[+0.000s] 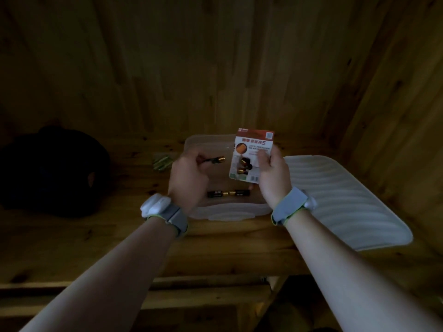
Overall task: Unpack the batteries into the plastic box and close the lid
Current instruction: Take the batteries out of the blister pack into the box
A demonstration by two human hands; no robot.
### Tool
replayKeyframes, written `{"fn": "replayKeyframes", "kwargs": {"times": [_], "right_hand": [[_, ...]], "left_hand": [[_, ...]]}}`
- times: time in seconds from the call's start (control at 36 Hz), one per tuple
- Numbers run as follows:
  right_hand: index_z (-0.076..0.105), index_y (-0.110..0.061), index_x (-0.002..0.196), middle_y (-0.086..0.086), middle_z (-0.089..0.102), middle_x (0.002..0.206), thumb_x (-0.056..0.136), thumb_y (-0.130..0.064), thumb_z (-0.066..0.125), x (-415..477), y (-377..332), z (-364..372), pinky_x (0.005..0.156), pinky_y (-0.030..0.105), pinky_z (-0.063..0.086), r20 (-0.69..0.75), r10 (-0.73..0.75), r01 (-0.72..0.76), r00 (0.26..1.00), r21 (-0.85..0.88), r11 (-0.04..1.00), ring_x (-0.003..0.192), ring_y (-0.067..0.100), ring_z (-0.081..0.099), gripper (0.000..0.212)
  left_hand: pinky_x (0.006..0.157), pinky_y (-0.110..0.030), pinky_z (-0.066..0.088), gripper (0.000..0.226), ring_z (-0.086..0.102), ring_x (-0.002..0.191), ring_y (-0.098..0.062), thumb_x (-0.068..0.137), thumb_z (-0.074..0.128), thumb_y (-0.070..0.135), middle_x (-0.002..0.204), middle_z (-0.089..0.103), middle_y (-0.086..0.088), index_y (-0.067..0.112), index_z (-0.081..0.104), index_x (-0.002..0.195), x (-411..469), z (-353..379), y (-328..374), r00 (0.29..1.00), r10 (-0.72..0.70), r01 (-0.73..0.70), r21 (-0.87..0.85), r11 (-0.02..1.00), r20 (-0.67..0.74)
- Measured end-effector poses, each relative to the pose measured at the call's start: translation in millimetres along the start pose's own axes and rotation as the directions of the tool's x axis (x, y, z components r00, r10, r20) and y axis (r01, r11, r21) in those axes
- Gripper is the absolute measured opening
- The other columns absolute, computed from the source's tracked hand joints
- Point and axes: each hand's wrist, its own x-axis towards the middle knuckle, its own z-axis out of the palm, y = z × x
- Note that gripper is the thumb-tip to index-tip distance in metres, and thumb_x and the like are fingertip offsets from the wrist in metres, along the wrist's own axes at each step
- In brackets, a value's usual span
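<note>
Dim light over a wooden table (100, 236): we count two hands, one open plastic box (227, 212) and one white ribbed lid (347, 200) lying flat just right of the box. Above the box, the left hand (189, 178) has its grip curled round a single battery (217, 160), whose gold end points right. The right hand (273, 173) pinches the red-and-white battery pack (251, 149) upright over the box's right half, thumb on the printed face. On the box floor two loose batteries (227, 193) lie end to end. Gold ends still seated in the pack (244, 166) number at least two; blur keeps us from a firm count. Left of the box, green cells (161, 162) lie on the table, partly hidden by the left hand and too dark to count. Further left sits a dark, shapeless object (52, 171) that we cannot identify. Each wrist carries one grey band (165, 212). Wooden panelling (215, 68) rises behind the box.
</note>
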Motion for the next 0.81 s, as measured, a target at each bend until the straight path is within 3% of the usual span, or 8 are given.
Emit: {"fn": "replayKeyframes", "kwargs": {"times": [0.06, 0.19, 0.28, 0.33, 0.47, 0.56, 0.61, 0.81], "right_hand": [[0.055, -0.019, 0.119, 0.002, 0.071, 0.109, 0.106, -0.031, 0.043, 0.2, 0.1, 0.3, 0.061, 0.042, 0.061, -0.008, 0.004, -0.004, 1.000, -0.007, 1.000, 0.087, 0.021, 0.073, 0.021], [0.054, -0.018, 0.120, 0.001, 0.070, 0.104, 0.107, -0.031, 0.042, 0.0, -2.4, 0.0, 0.047, 0.030, 0.056, 0.004, 0.020, -0.020, 1.000, -0.004, 1.000, 0.078, 0.017, 0.073, 0.022], [0.054, -0.016, 0.119, 0.003, 0.070, 0.101, 0.106, -0.030, 0.043, 0.4, -3.0, 0.6, 0.043, 0.031, 0.055, -0.001, 0.033, -0.033, 0.999, -0.009, 0.999, 0.073, 0.018, 0.072, 0.022], [0.054, -0.015, 0.119, 0.003, 0.070, 0.101, 0.106, -0.030, 0.043, 0.5, -2.3, 0.1, 0.043, 0.029, 0.054, -0.002, 0.031, -0.031, 1.000, -0.010, 0.999, 0.073, 0.017, 0.072, 0.023], [0.058, -0.015, 0.123, -0.007, 0.066, 0.106, 0.107, -0.028, 0.043, 0.2, -2.8, -1.6, 0.056, 0.008, 0.049, -0.005, -0.021, 0.021, 1.000, -0.045, 0.999, 0.084, 0.002, 0.065, 0.026], [0.058, -0.018, 0.122, -0.003, 0.069, 0.110, 0.107, -0.031, 0.043, 0.2, -2.0, 0.2, 0.067, 0.033, 0.061, -0.006, -0.014, 0.013, 1.000, -0.052, 0.999, 0.091, 0.014, 0.070, 0.025], [0.057, -0.019, 0.119, 0.000, 0.070, 0.108, 0.106, -0.032, 0.043, -0.3, -2.0, 0.7, 0.066, 0.046, 0.062, -0.012, -0.008, 0.007, 1.000, -0.053, 0.999, 0.089, 0.019, 0.071, 0.023], [0.056, -0.018, 0.117, -0.002, 0.069, 0.105, 0.106, -0.032, 0.043, -1.8, -5.4, -0.5, 0.064, 0.045, 0.062, -0.016, 0.003, -0.004, 1.000, -0.055, 0.999, 0.086, 0.016, 0.071, 0.021]], "left_hand": [[0.081, -0.033, 0.054, 0.014, 0.065, 0.091, -0.014, 0.092, 0.067, 0.011, 0.095, 0.071, 0.003, 0.022, 0.069, 0.101, 1.2, -0.9, -0.4, 0.999, 0.013, -0.015, 0.048, 0.999, 0.032], [0.084, -0.036, 0.056, 0.006, 0.067, 0.092, -0.017, 0.090, 0.071, 0.027, 0.096, 0.074, 0.004, 0.028, 0.074, 0.095, 3.3, -6.1, -4.1, 0.972, 0.040, -0.104, 0.267, 0.958, 0.233], [0.089, -0.037, 0.055, 0.006, 0.067, 0.095, -0.019, 0.088, 0.074, 0.031, 0.097, 0.076, 0.004, 0.030, 0.076, 0.093, 3.1, -7.1, -6.9, 0.962, 0.010, -0.099, 0.313, 0.945, 0.273], [0.089, -0.038, 0.055, 0.007, 0.067, 0.095, -0.020, 0.088, 0.074, 0.033, 0.098, 0.075, 0.003, 0.029, 0.076, 0.093, 3.1, -4.9, -6.6, 0.957, 0.009, -0.114, 0.345, 0.932, 0.291], [0.082, -0.038, 0.058, 0.004, 0.067, 0.090, -0.017, 0.090, 0.071, 0.033, 0.094, 0.074, 0.007, 0.030, 0.075, 0.091, 1.7, -2.4, -6.0, 0.948, -0.012, -0.120, 0.390, 0.913, 0.319], [0.079, -0.037, 0.059, 0.007, 0.067, 0.088, -0.017, 0.092, 0.069, 0.034, 0.093, 0.074, 0.006, 0.031, 0.075, 0.094, 1.7, -2.4, -6.2, 0.946, -0.006, -0.137, 0.415, 0.900, 0.324], [0.078, -0.037, 0.059, 0.009, 0.067, 0.088, -0.018, 0.093, 0.068, 0.034, 0.094, 0.074, 0.005, 0.031, 0.075, 0.096, 1.7, -2.3, -5.1, 0.945, -0.011, -0.138, 0.428, 0.893, 0.326], [0.080, -0.038, 0.059, 0.017, 0.067, 0.089, -0.019, 0.095, 0.063, 0.036, 0.097, 0.074, 0.003, 0.030, 0.076, 0.103, 2.8, -1.8, -4.8, 0.932, -0.024, -0.162, 0.476, 0.864, 0.362]]}}
